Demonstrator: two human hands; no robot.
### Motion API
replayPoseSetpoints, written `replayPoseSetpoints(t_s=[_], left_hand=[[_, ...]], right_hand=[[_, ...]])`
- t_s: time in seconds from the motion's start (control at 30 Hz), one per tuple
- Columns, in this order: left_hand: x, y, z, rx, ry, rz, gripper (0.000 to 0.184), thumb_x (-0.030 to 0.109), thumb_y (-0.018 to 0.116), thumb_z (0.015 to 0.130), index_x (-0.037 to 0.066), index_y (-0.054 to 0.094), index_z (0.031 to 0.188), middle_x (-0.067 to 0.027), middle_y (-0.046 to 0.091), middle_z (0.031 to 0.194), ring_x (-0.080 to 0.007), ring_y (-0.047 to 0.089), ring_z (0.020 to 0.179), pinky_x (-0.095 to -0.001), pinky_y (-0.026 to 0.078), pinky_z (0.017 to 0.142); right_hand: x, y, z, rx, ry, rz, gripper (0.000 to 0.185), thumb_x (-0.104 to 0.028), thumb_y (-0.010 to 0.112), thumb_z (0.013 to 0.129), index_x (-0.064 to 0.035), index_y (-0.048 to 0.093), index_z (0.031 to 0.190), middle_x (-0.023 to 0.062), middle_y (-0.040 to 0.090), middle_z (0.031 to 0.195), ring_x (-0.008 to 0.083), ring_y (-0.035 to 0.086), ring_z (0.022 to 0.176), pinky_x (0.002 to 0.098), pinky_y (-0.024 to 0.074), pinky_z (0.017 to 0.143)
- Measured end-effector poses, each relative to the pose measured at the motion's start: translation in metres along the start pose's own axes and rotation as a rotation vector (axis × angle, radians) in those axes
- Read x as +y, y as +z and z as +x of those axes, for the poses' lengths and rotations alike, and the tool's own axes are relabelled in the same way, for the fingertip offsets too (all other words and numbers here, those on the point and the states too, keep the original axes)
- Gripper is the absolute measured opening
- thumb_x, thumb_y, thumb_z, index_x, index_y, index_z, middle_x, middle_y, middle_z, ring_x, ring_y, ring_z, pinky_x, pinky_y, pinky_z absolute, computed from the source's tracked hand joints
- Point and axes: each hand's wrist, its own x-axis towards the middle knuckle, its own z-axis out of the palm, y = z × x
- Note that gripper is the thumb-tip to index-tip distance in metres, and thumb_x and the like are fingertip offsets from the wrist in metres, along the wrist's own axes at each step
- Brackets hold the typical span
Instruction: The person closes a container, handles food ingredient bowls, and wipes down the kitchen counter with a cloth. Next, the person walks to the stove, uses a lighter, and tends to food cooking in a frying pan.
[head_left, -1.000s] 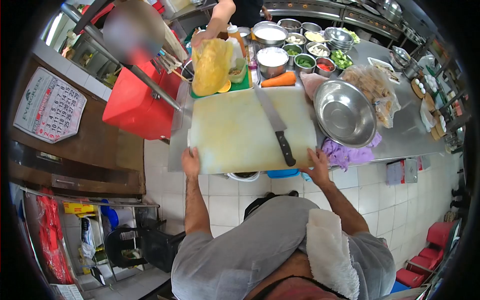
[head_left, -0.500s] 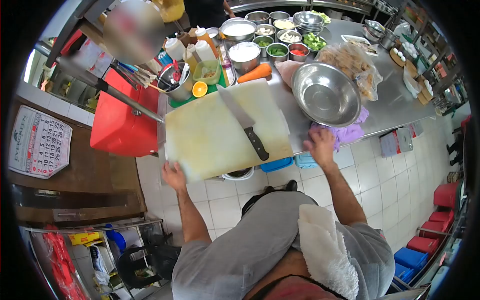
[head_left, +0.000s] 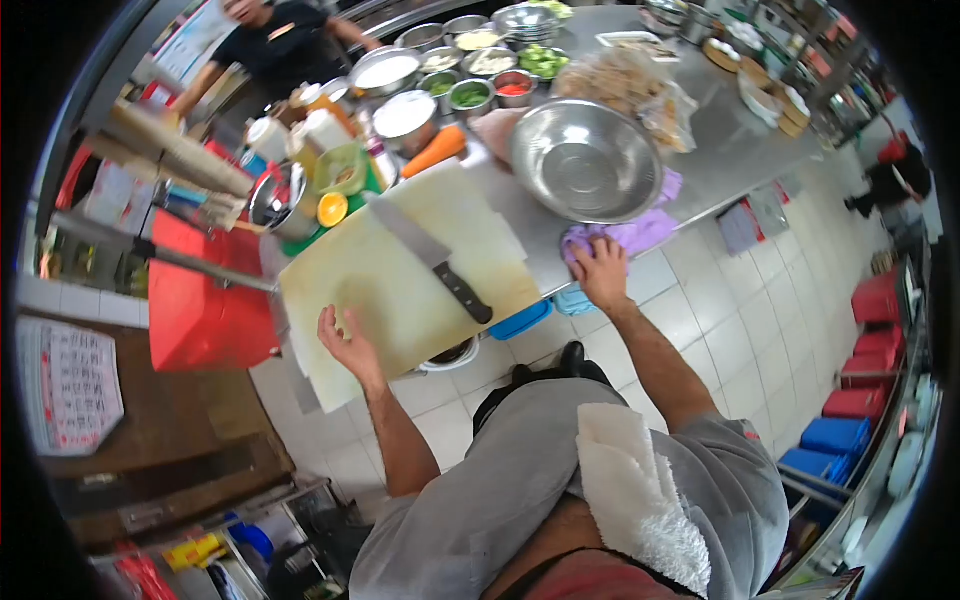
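Hands [head_left: 600, 272] apart, right touching crumpled purple cloth [head_left: 646, 230]

Loose grey shirt [head_left: 470, 490] with a white towel [head_left: 640, 490]

The shirt is plain and slightly creased, its short sleeves wide at the hem, with a small reddish mark on the right sleeve [head_left: 735, 470]. Forearms [head_left: 400, 430] and fingers [head_left: 598, 252] are bare. A narrow dark band [head_left: 545, 563] crosses near the neck. The towel is fluffy and folded lengthwise. Below show black legwear [head_left: 495, 402] and a dark shoe [head_left: 572, 358].
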Motion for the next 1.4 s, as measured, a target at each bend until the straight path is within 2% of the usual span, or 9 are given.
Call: replayPoseSetpoints(t_s=[0.13, 0.4, 0.57, 0.67, 0.73, 0.93, 1.1, 1.27, 1.4], left_hand=[[0.04, 0.026, -0.008, -0.085, 0.065, -0.152, 0.032, 0.018, 0.056, 0.086, 0.003, 0.05, 0.115, -0.0107, 0.044, 0.119, -0.0203, 0.048, 0.1, -0.0334, 0.041, 0.083], [0.122, 0.091, -0.072, -0.375, 0.173, -0.353, 0.032, 0.007, 0.056, 0.084, -0.001, 0.049, 0.114, -0.008, 0.048, 0.106, -0.0139, 0.05, 0.084, -0.0279, 0.042, 0.075], [0.202, 0.156, -0.154, -0.643, 0.333, -0.373, 0.031, 0.004, 0.057, 0.081, -0.001, 0.051, 0.111, -0.0103, 0.049, 0.104, -0.015, 0.051, 0.082, -0.0283, 0.043, 0.074], [0.256, 0.2, -0.207, -0.927, 0.167, -0.412, 0.032, 0.007, 0.06, 0.08, -0.001, 0.052, 0.11, -0.0127, 0.05, 0.107, -0.0184, 0.053, 0.083, -0.03, 0.044, 0.075], [0.288, 0.231, -0.23, -1.006, 0.414, -0.286, 0.037, 0.014, 0.062, 0.079, 0.0, 0.051, 0.112, -0.0153, 0.049, 0.111, -0.025, 0.053, 0.091, -0.0338, 0.043, 0.081], [0.318, 0.314, -0.245, -0.94, 0.495, -0.115, 0.047, 0.021, 0.062, 0.078, 0.001, 0.047, 0.118, -0.0183, 0.044, 0.12, -0.0335, 0.04, 0.113, -0.0403, 0.033, 0.095], [0.316, 0.368, -0.23, -0.81, 0.404, 0.078, 0.054, 0.024, 0.063, 0.076, 0.001, 0.044, 0.121, -0.021, 0.03, 0.132, -0.0373, 0.027, 0.122, -0.044, 0.024, 0.101], [0.3, 0.427, -0.233, -0.659, 0.399, 0.164, 0.053, 0.024, 0.063, 0.075, 0.0, 0.043, 0.118, -0.0248, 0.04, 0.12, -0.0427, 0.036, 0.113, -0.0475, 0.029, 0.096], [0.332, 0.454, -0.233, -0.662, 0.492, 0.038, 0.044, 0.023, 0.064, 0.071, 0.003, 0.049, 0.107, -0.0205, 0.053, 0.1, -0.0379, 0.048, 0.095, -0.0445, 0.036, 0.086]], right_hand=[[0.034, -0.011, -0.009, 0.093, -0.138, 0.037, 0.032, -0.026, 0.064, 0.072, -0.0219, 0.058, 0.103, 0.008, 0.048, 0.11, 0.0301, 0.04, 0.106, 0.0449, 0.0347, 0.082], [0.181, -0.023, 0.001, 0.104, 0.042, -0.002, 0.035, -0.021, 0.064, 0.072, -0.0229, 0.057, 0.106, 0.0083, 0.046, 0.116, 0.031, 0.037, 0.112, 0.0473, 0.0323, 0.089], [0.276, -0.02, 0.023, 0.164, 0.163, 0.056, 0.035, -0.02, 0.063, 0.073, -0.0241, 0.057, 0.107, 0.008, 0.045, 0.119, 0.0309, 0.036, 0.115, 0.0471, 0.0313, 0.091], [0.307, -0.019, 0.031, 0.131, 0.197, 0.071, 0.036, -0.022, 0.063, 0.073, -0.0244, 0.056, 0.108, 0.0075, 0.045, 0.119, 0.0305, 0.035, 0.116, 0.0465, 0.0311, 0.091], [0.317, -0.026, 0.035, 0.085, 0.16, 0.066, 0.037, -0.024, 0.063, 0.073, -0.025, 0.055, 0.109, 0.0072, 0.045, 0.118, 0.0302, 0.035, 0.116, 0.045, 0.0308, 0.091], [0.337, -0.033, 0.037, 0.013, 0.056, 0.102, 0.034, -0.031, 0.06, 0.076, -0.0288, 0.055, 0.109, 0.0055, 0.043, 0.121, 0.0291, 0.032, 0.119, 0.0583, 0.0252, 0.09], [0.396, -0.04, 0.056, -0.081, 0.077, 0.152, 0.037, -0.039, 0.061, 0.075, -0.0336, 0.055, 0.111, 0.0072, 0.036, 0.13, 0.0344, 0.02, 0.128, 0.0719, 0.0091, 0.09], [0.501, -0.038, 0.083, -0.053, 0.269, -0.023, 0.041, -0.045, 0.061, 0.072, -0.0335, 0.055, 0.111, 0.0123, 0.032, 0.135, 0.0438, 0.017, 0.126, 0.0689, 0.0115, 0.093], [0.571, -0.056, 0.105, -0.082, 0.268, -0.022, 0.046, -0.042, 0.061, 0.075, -0.0269, 0.053, 0.118, 0.0148, 0.032, 0.135, 0.0393, 0.023, 0.125, 0.0565, 0.0189, 0.099]])
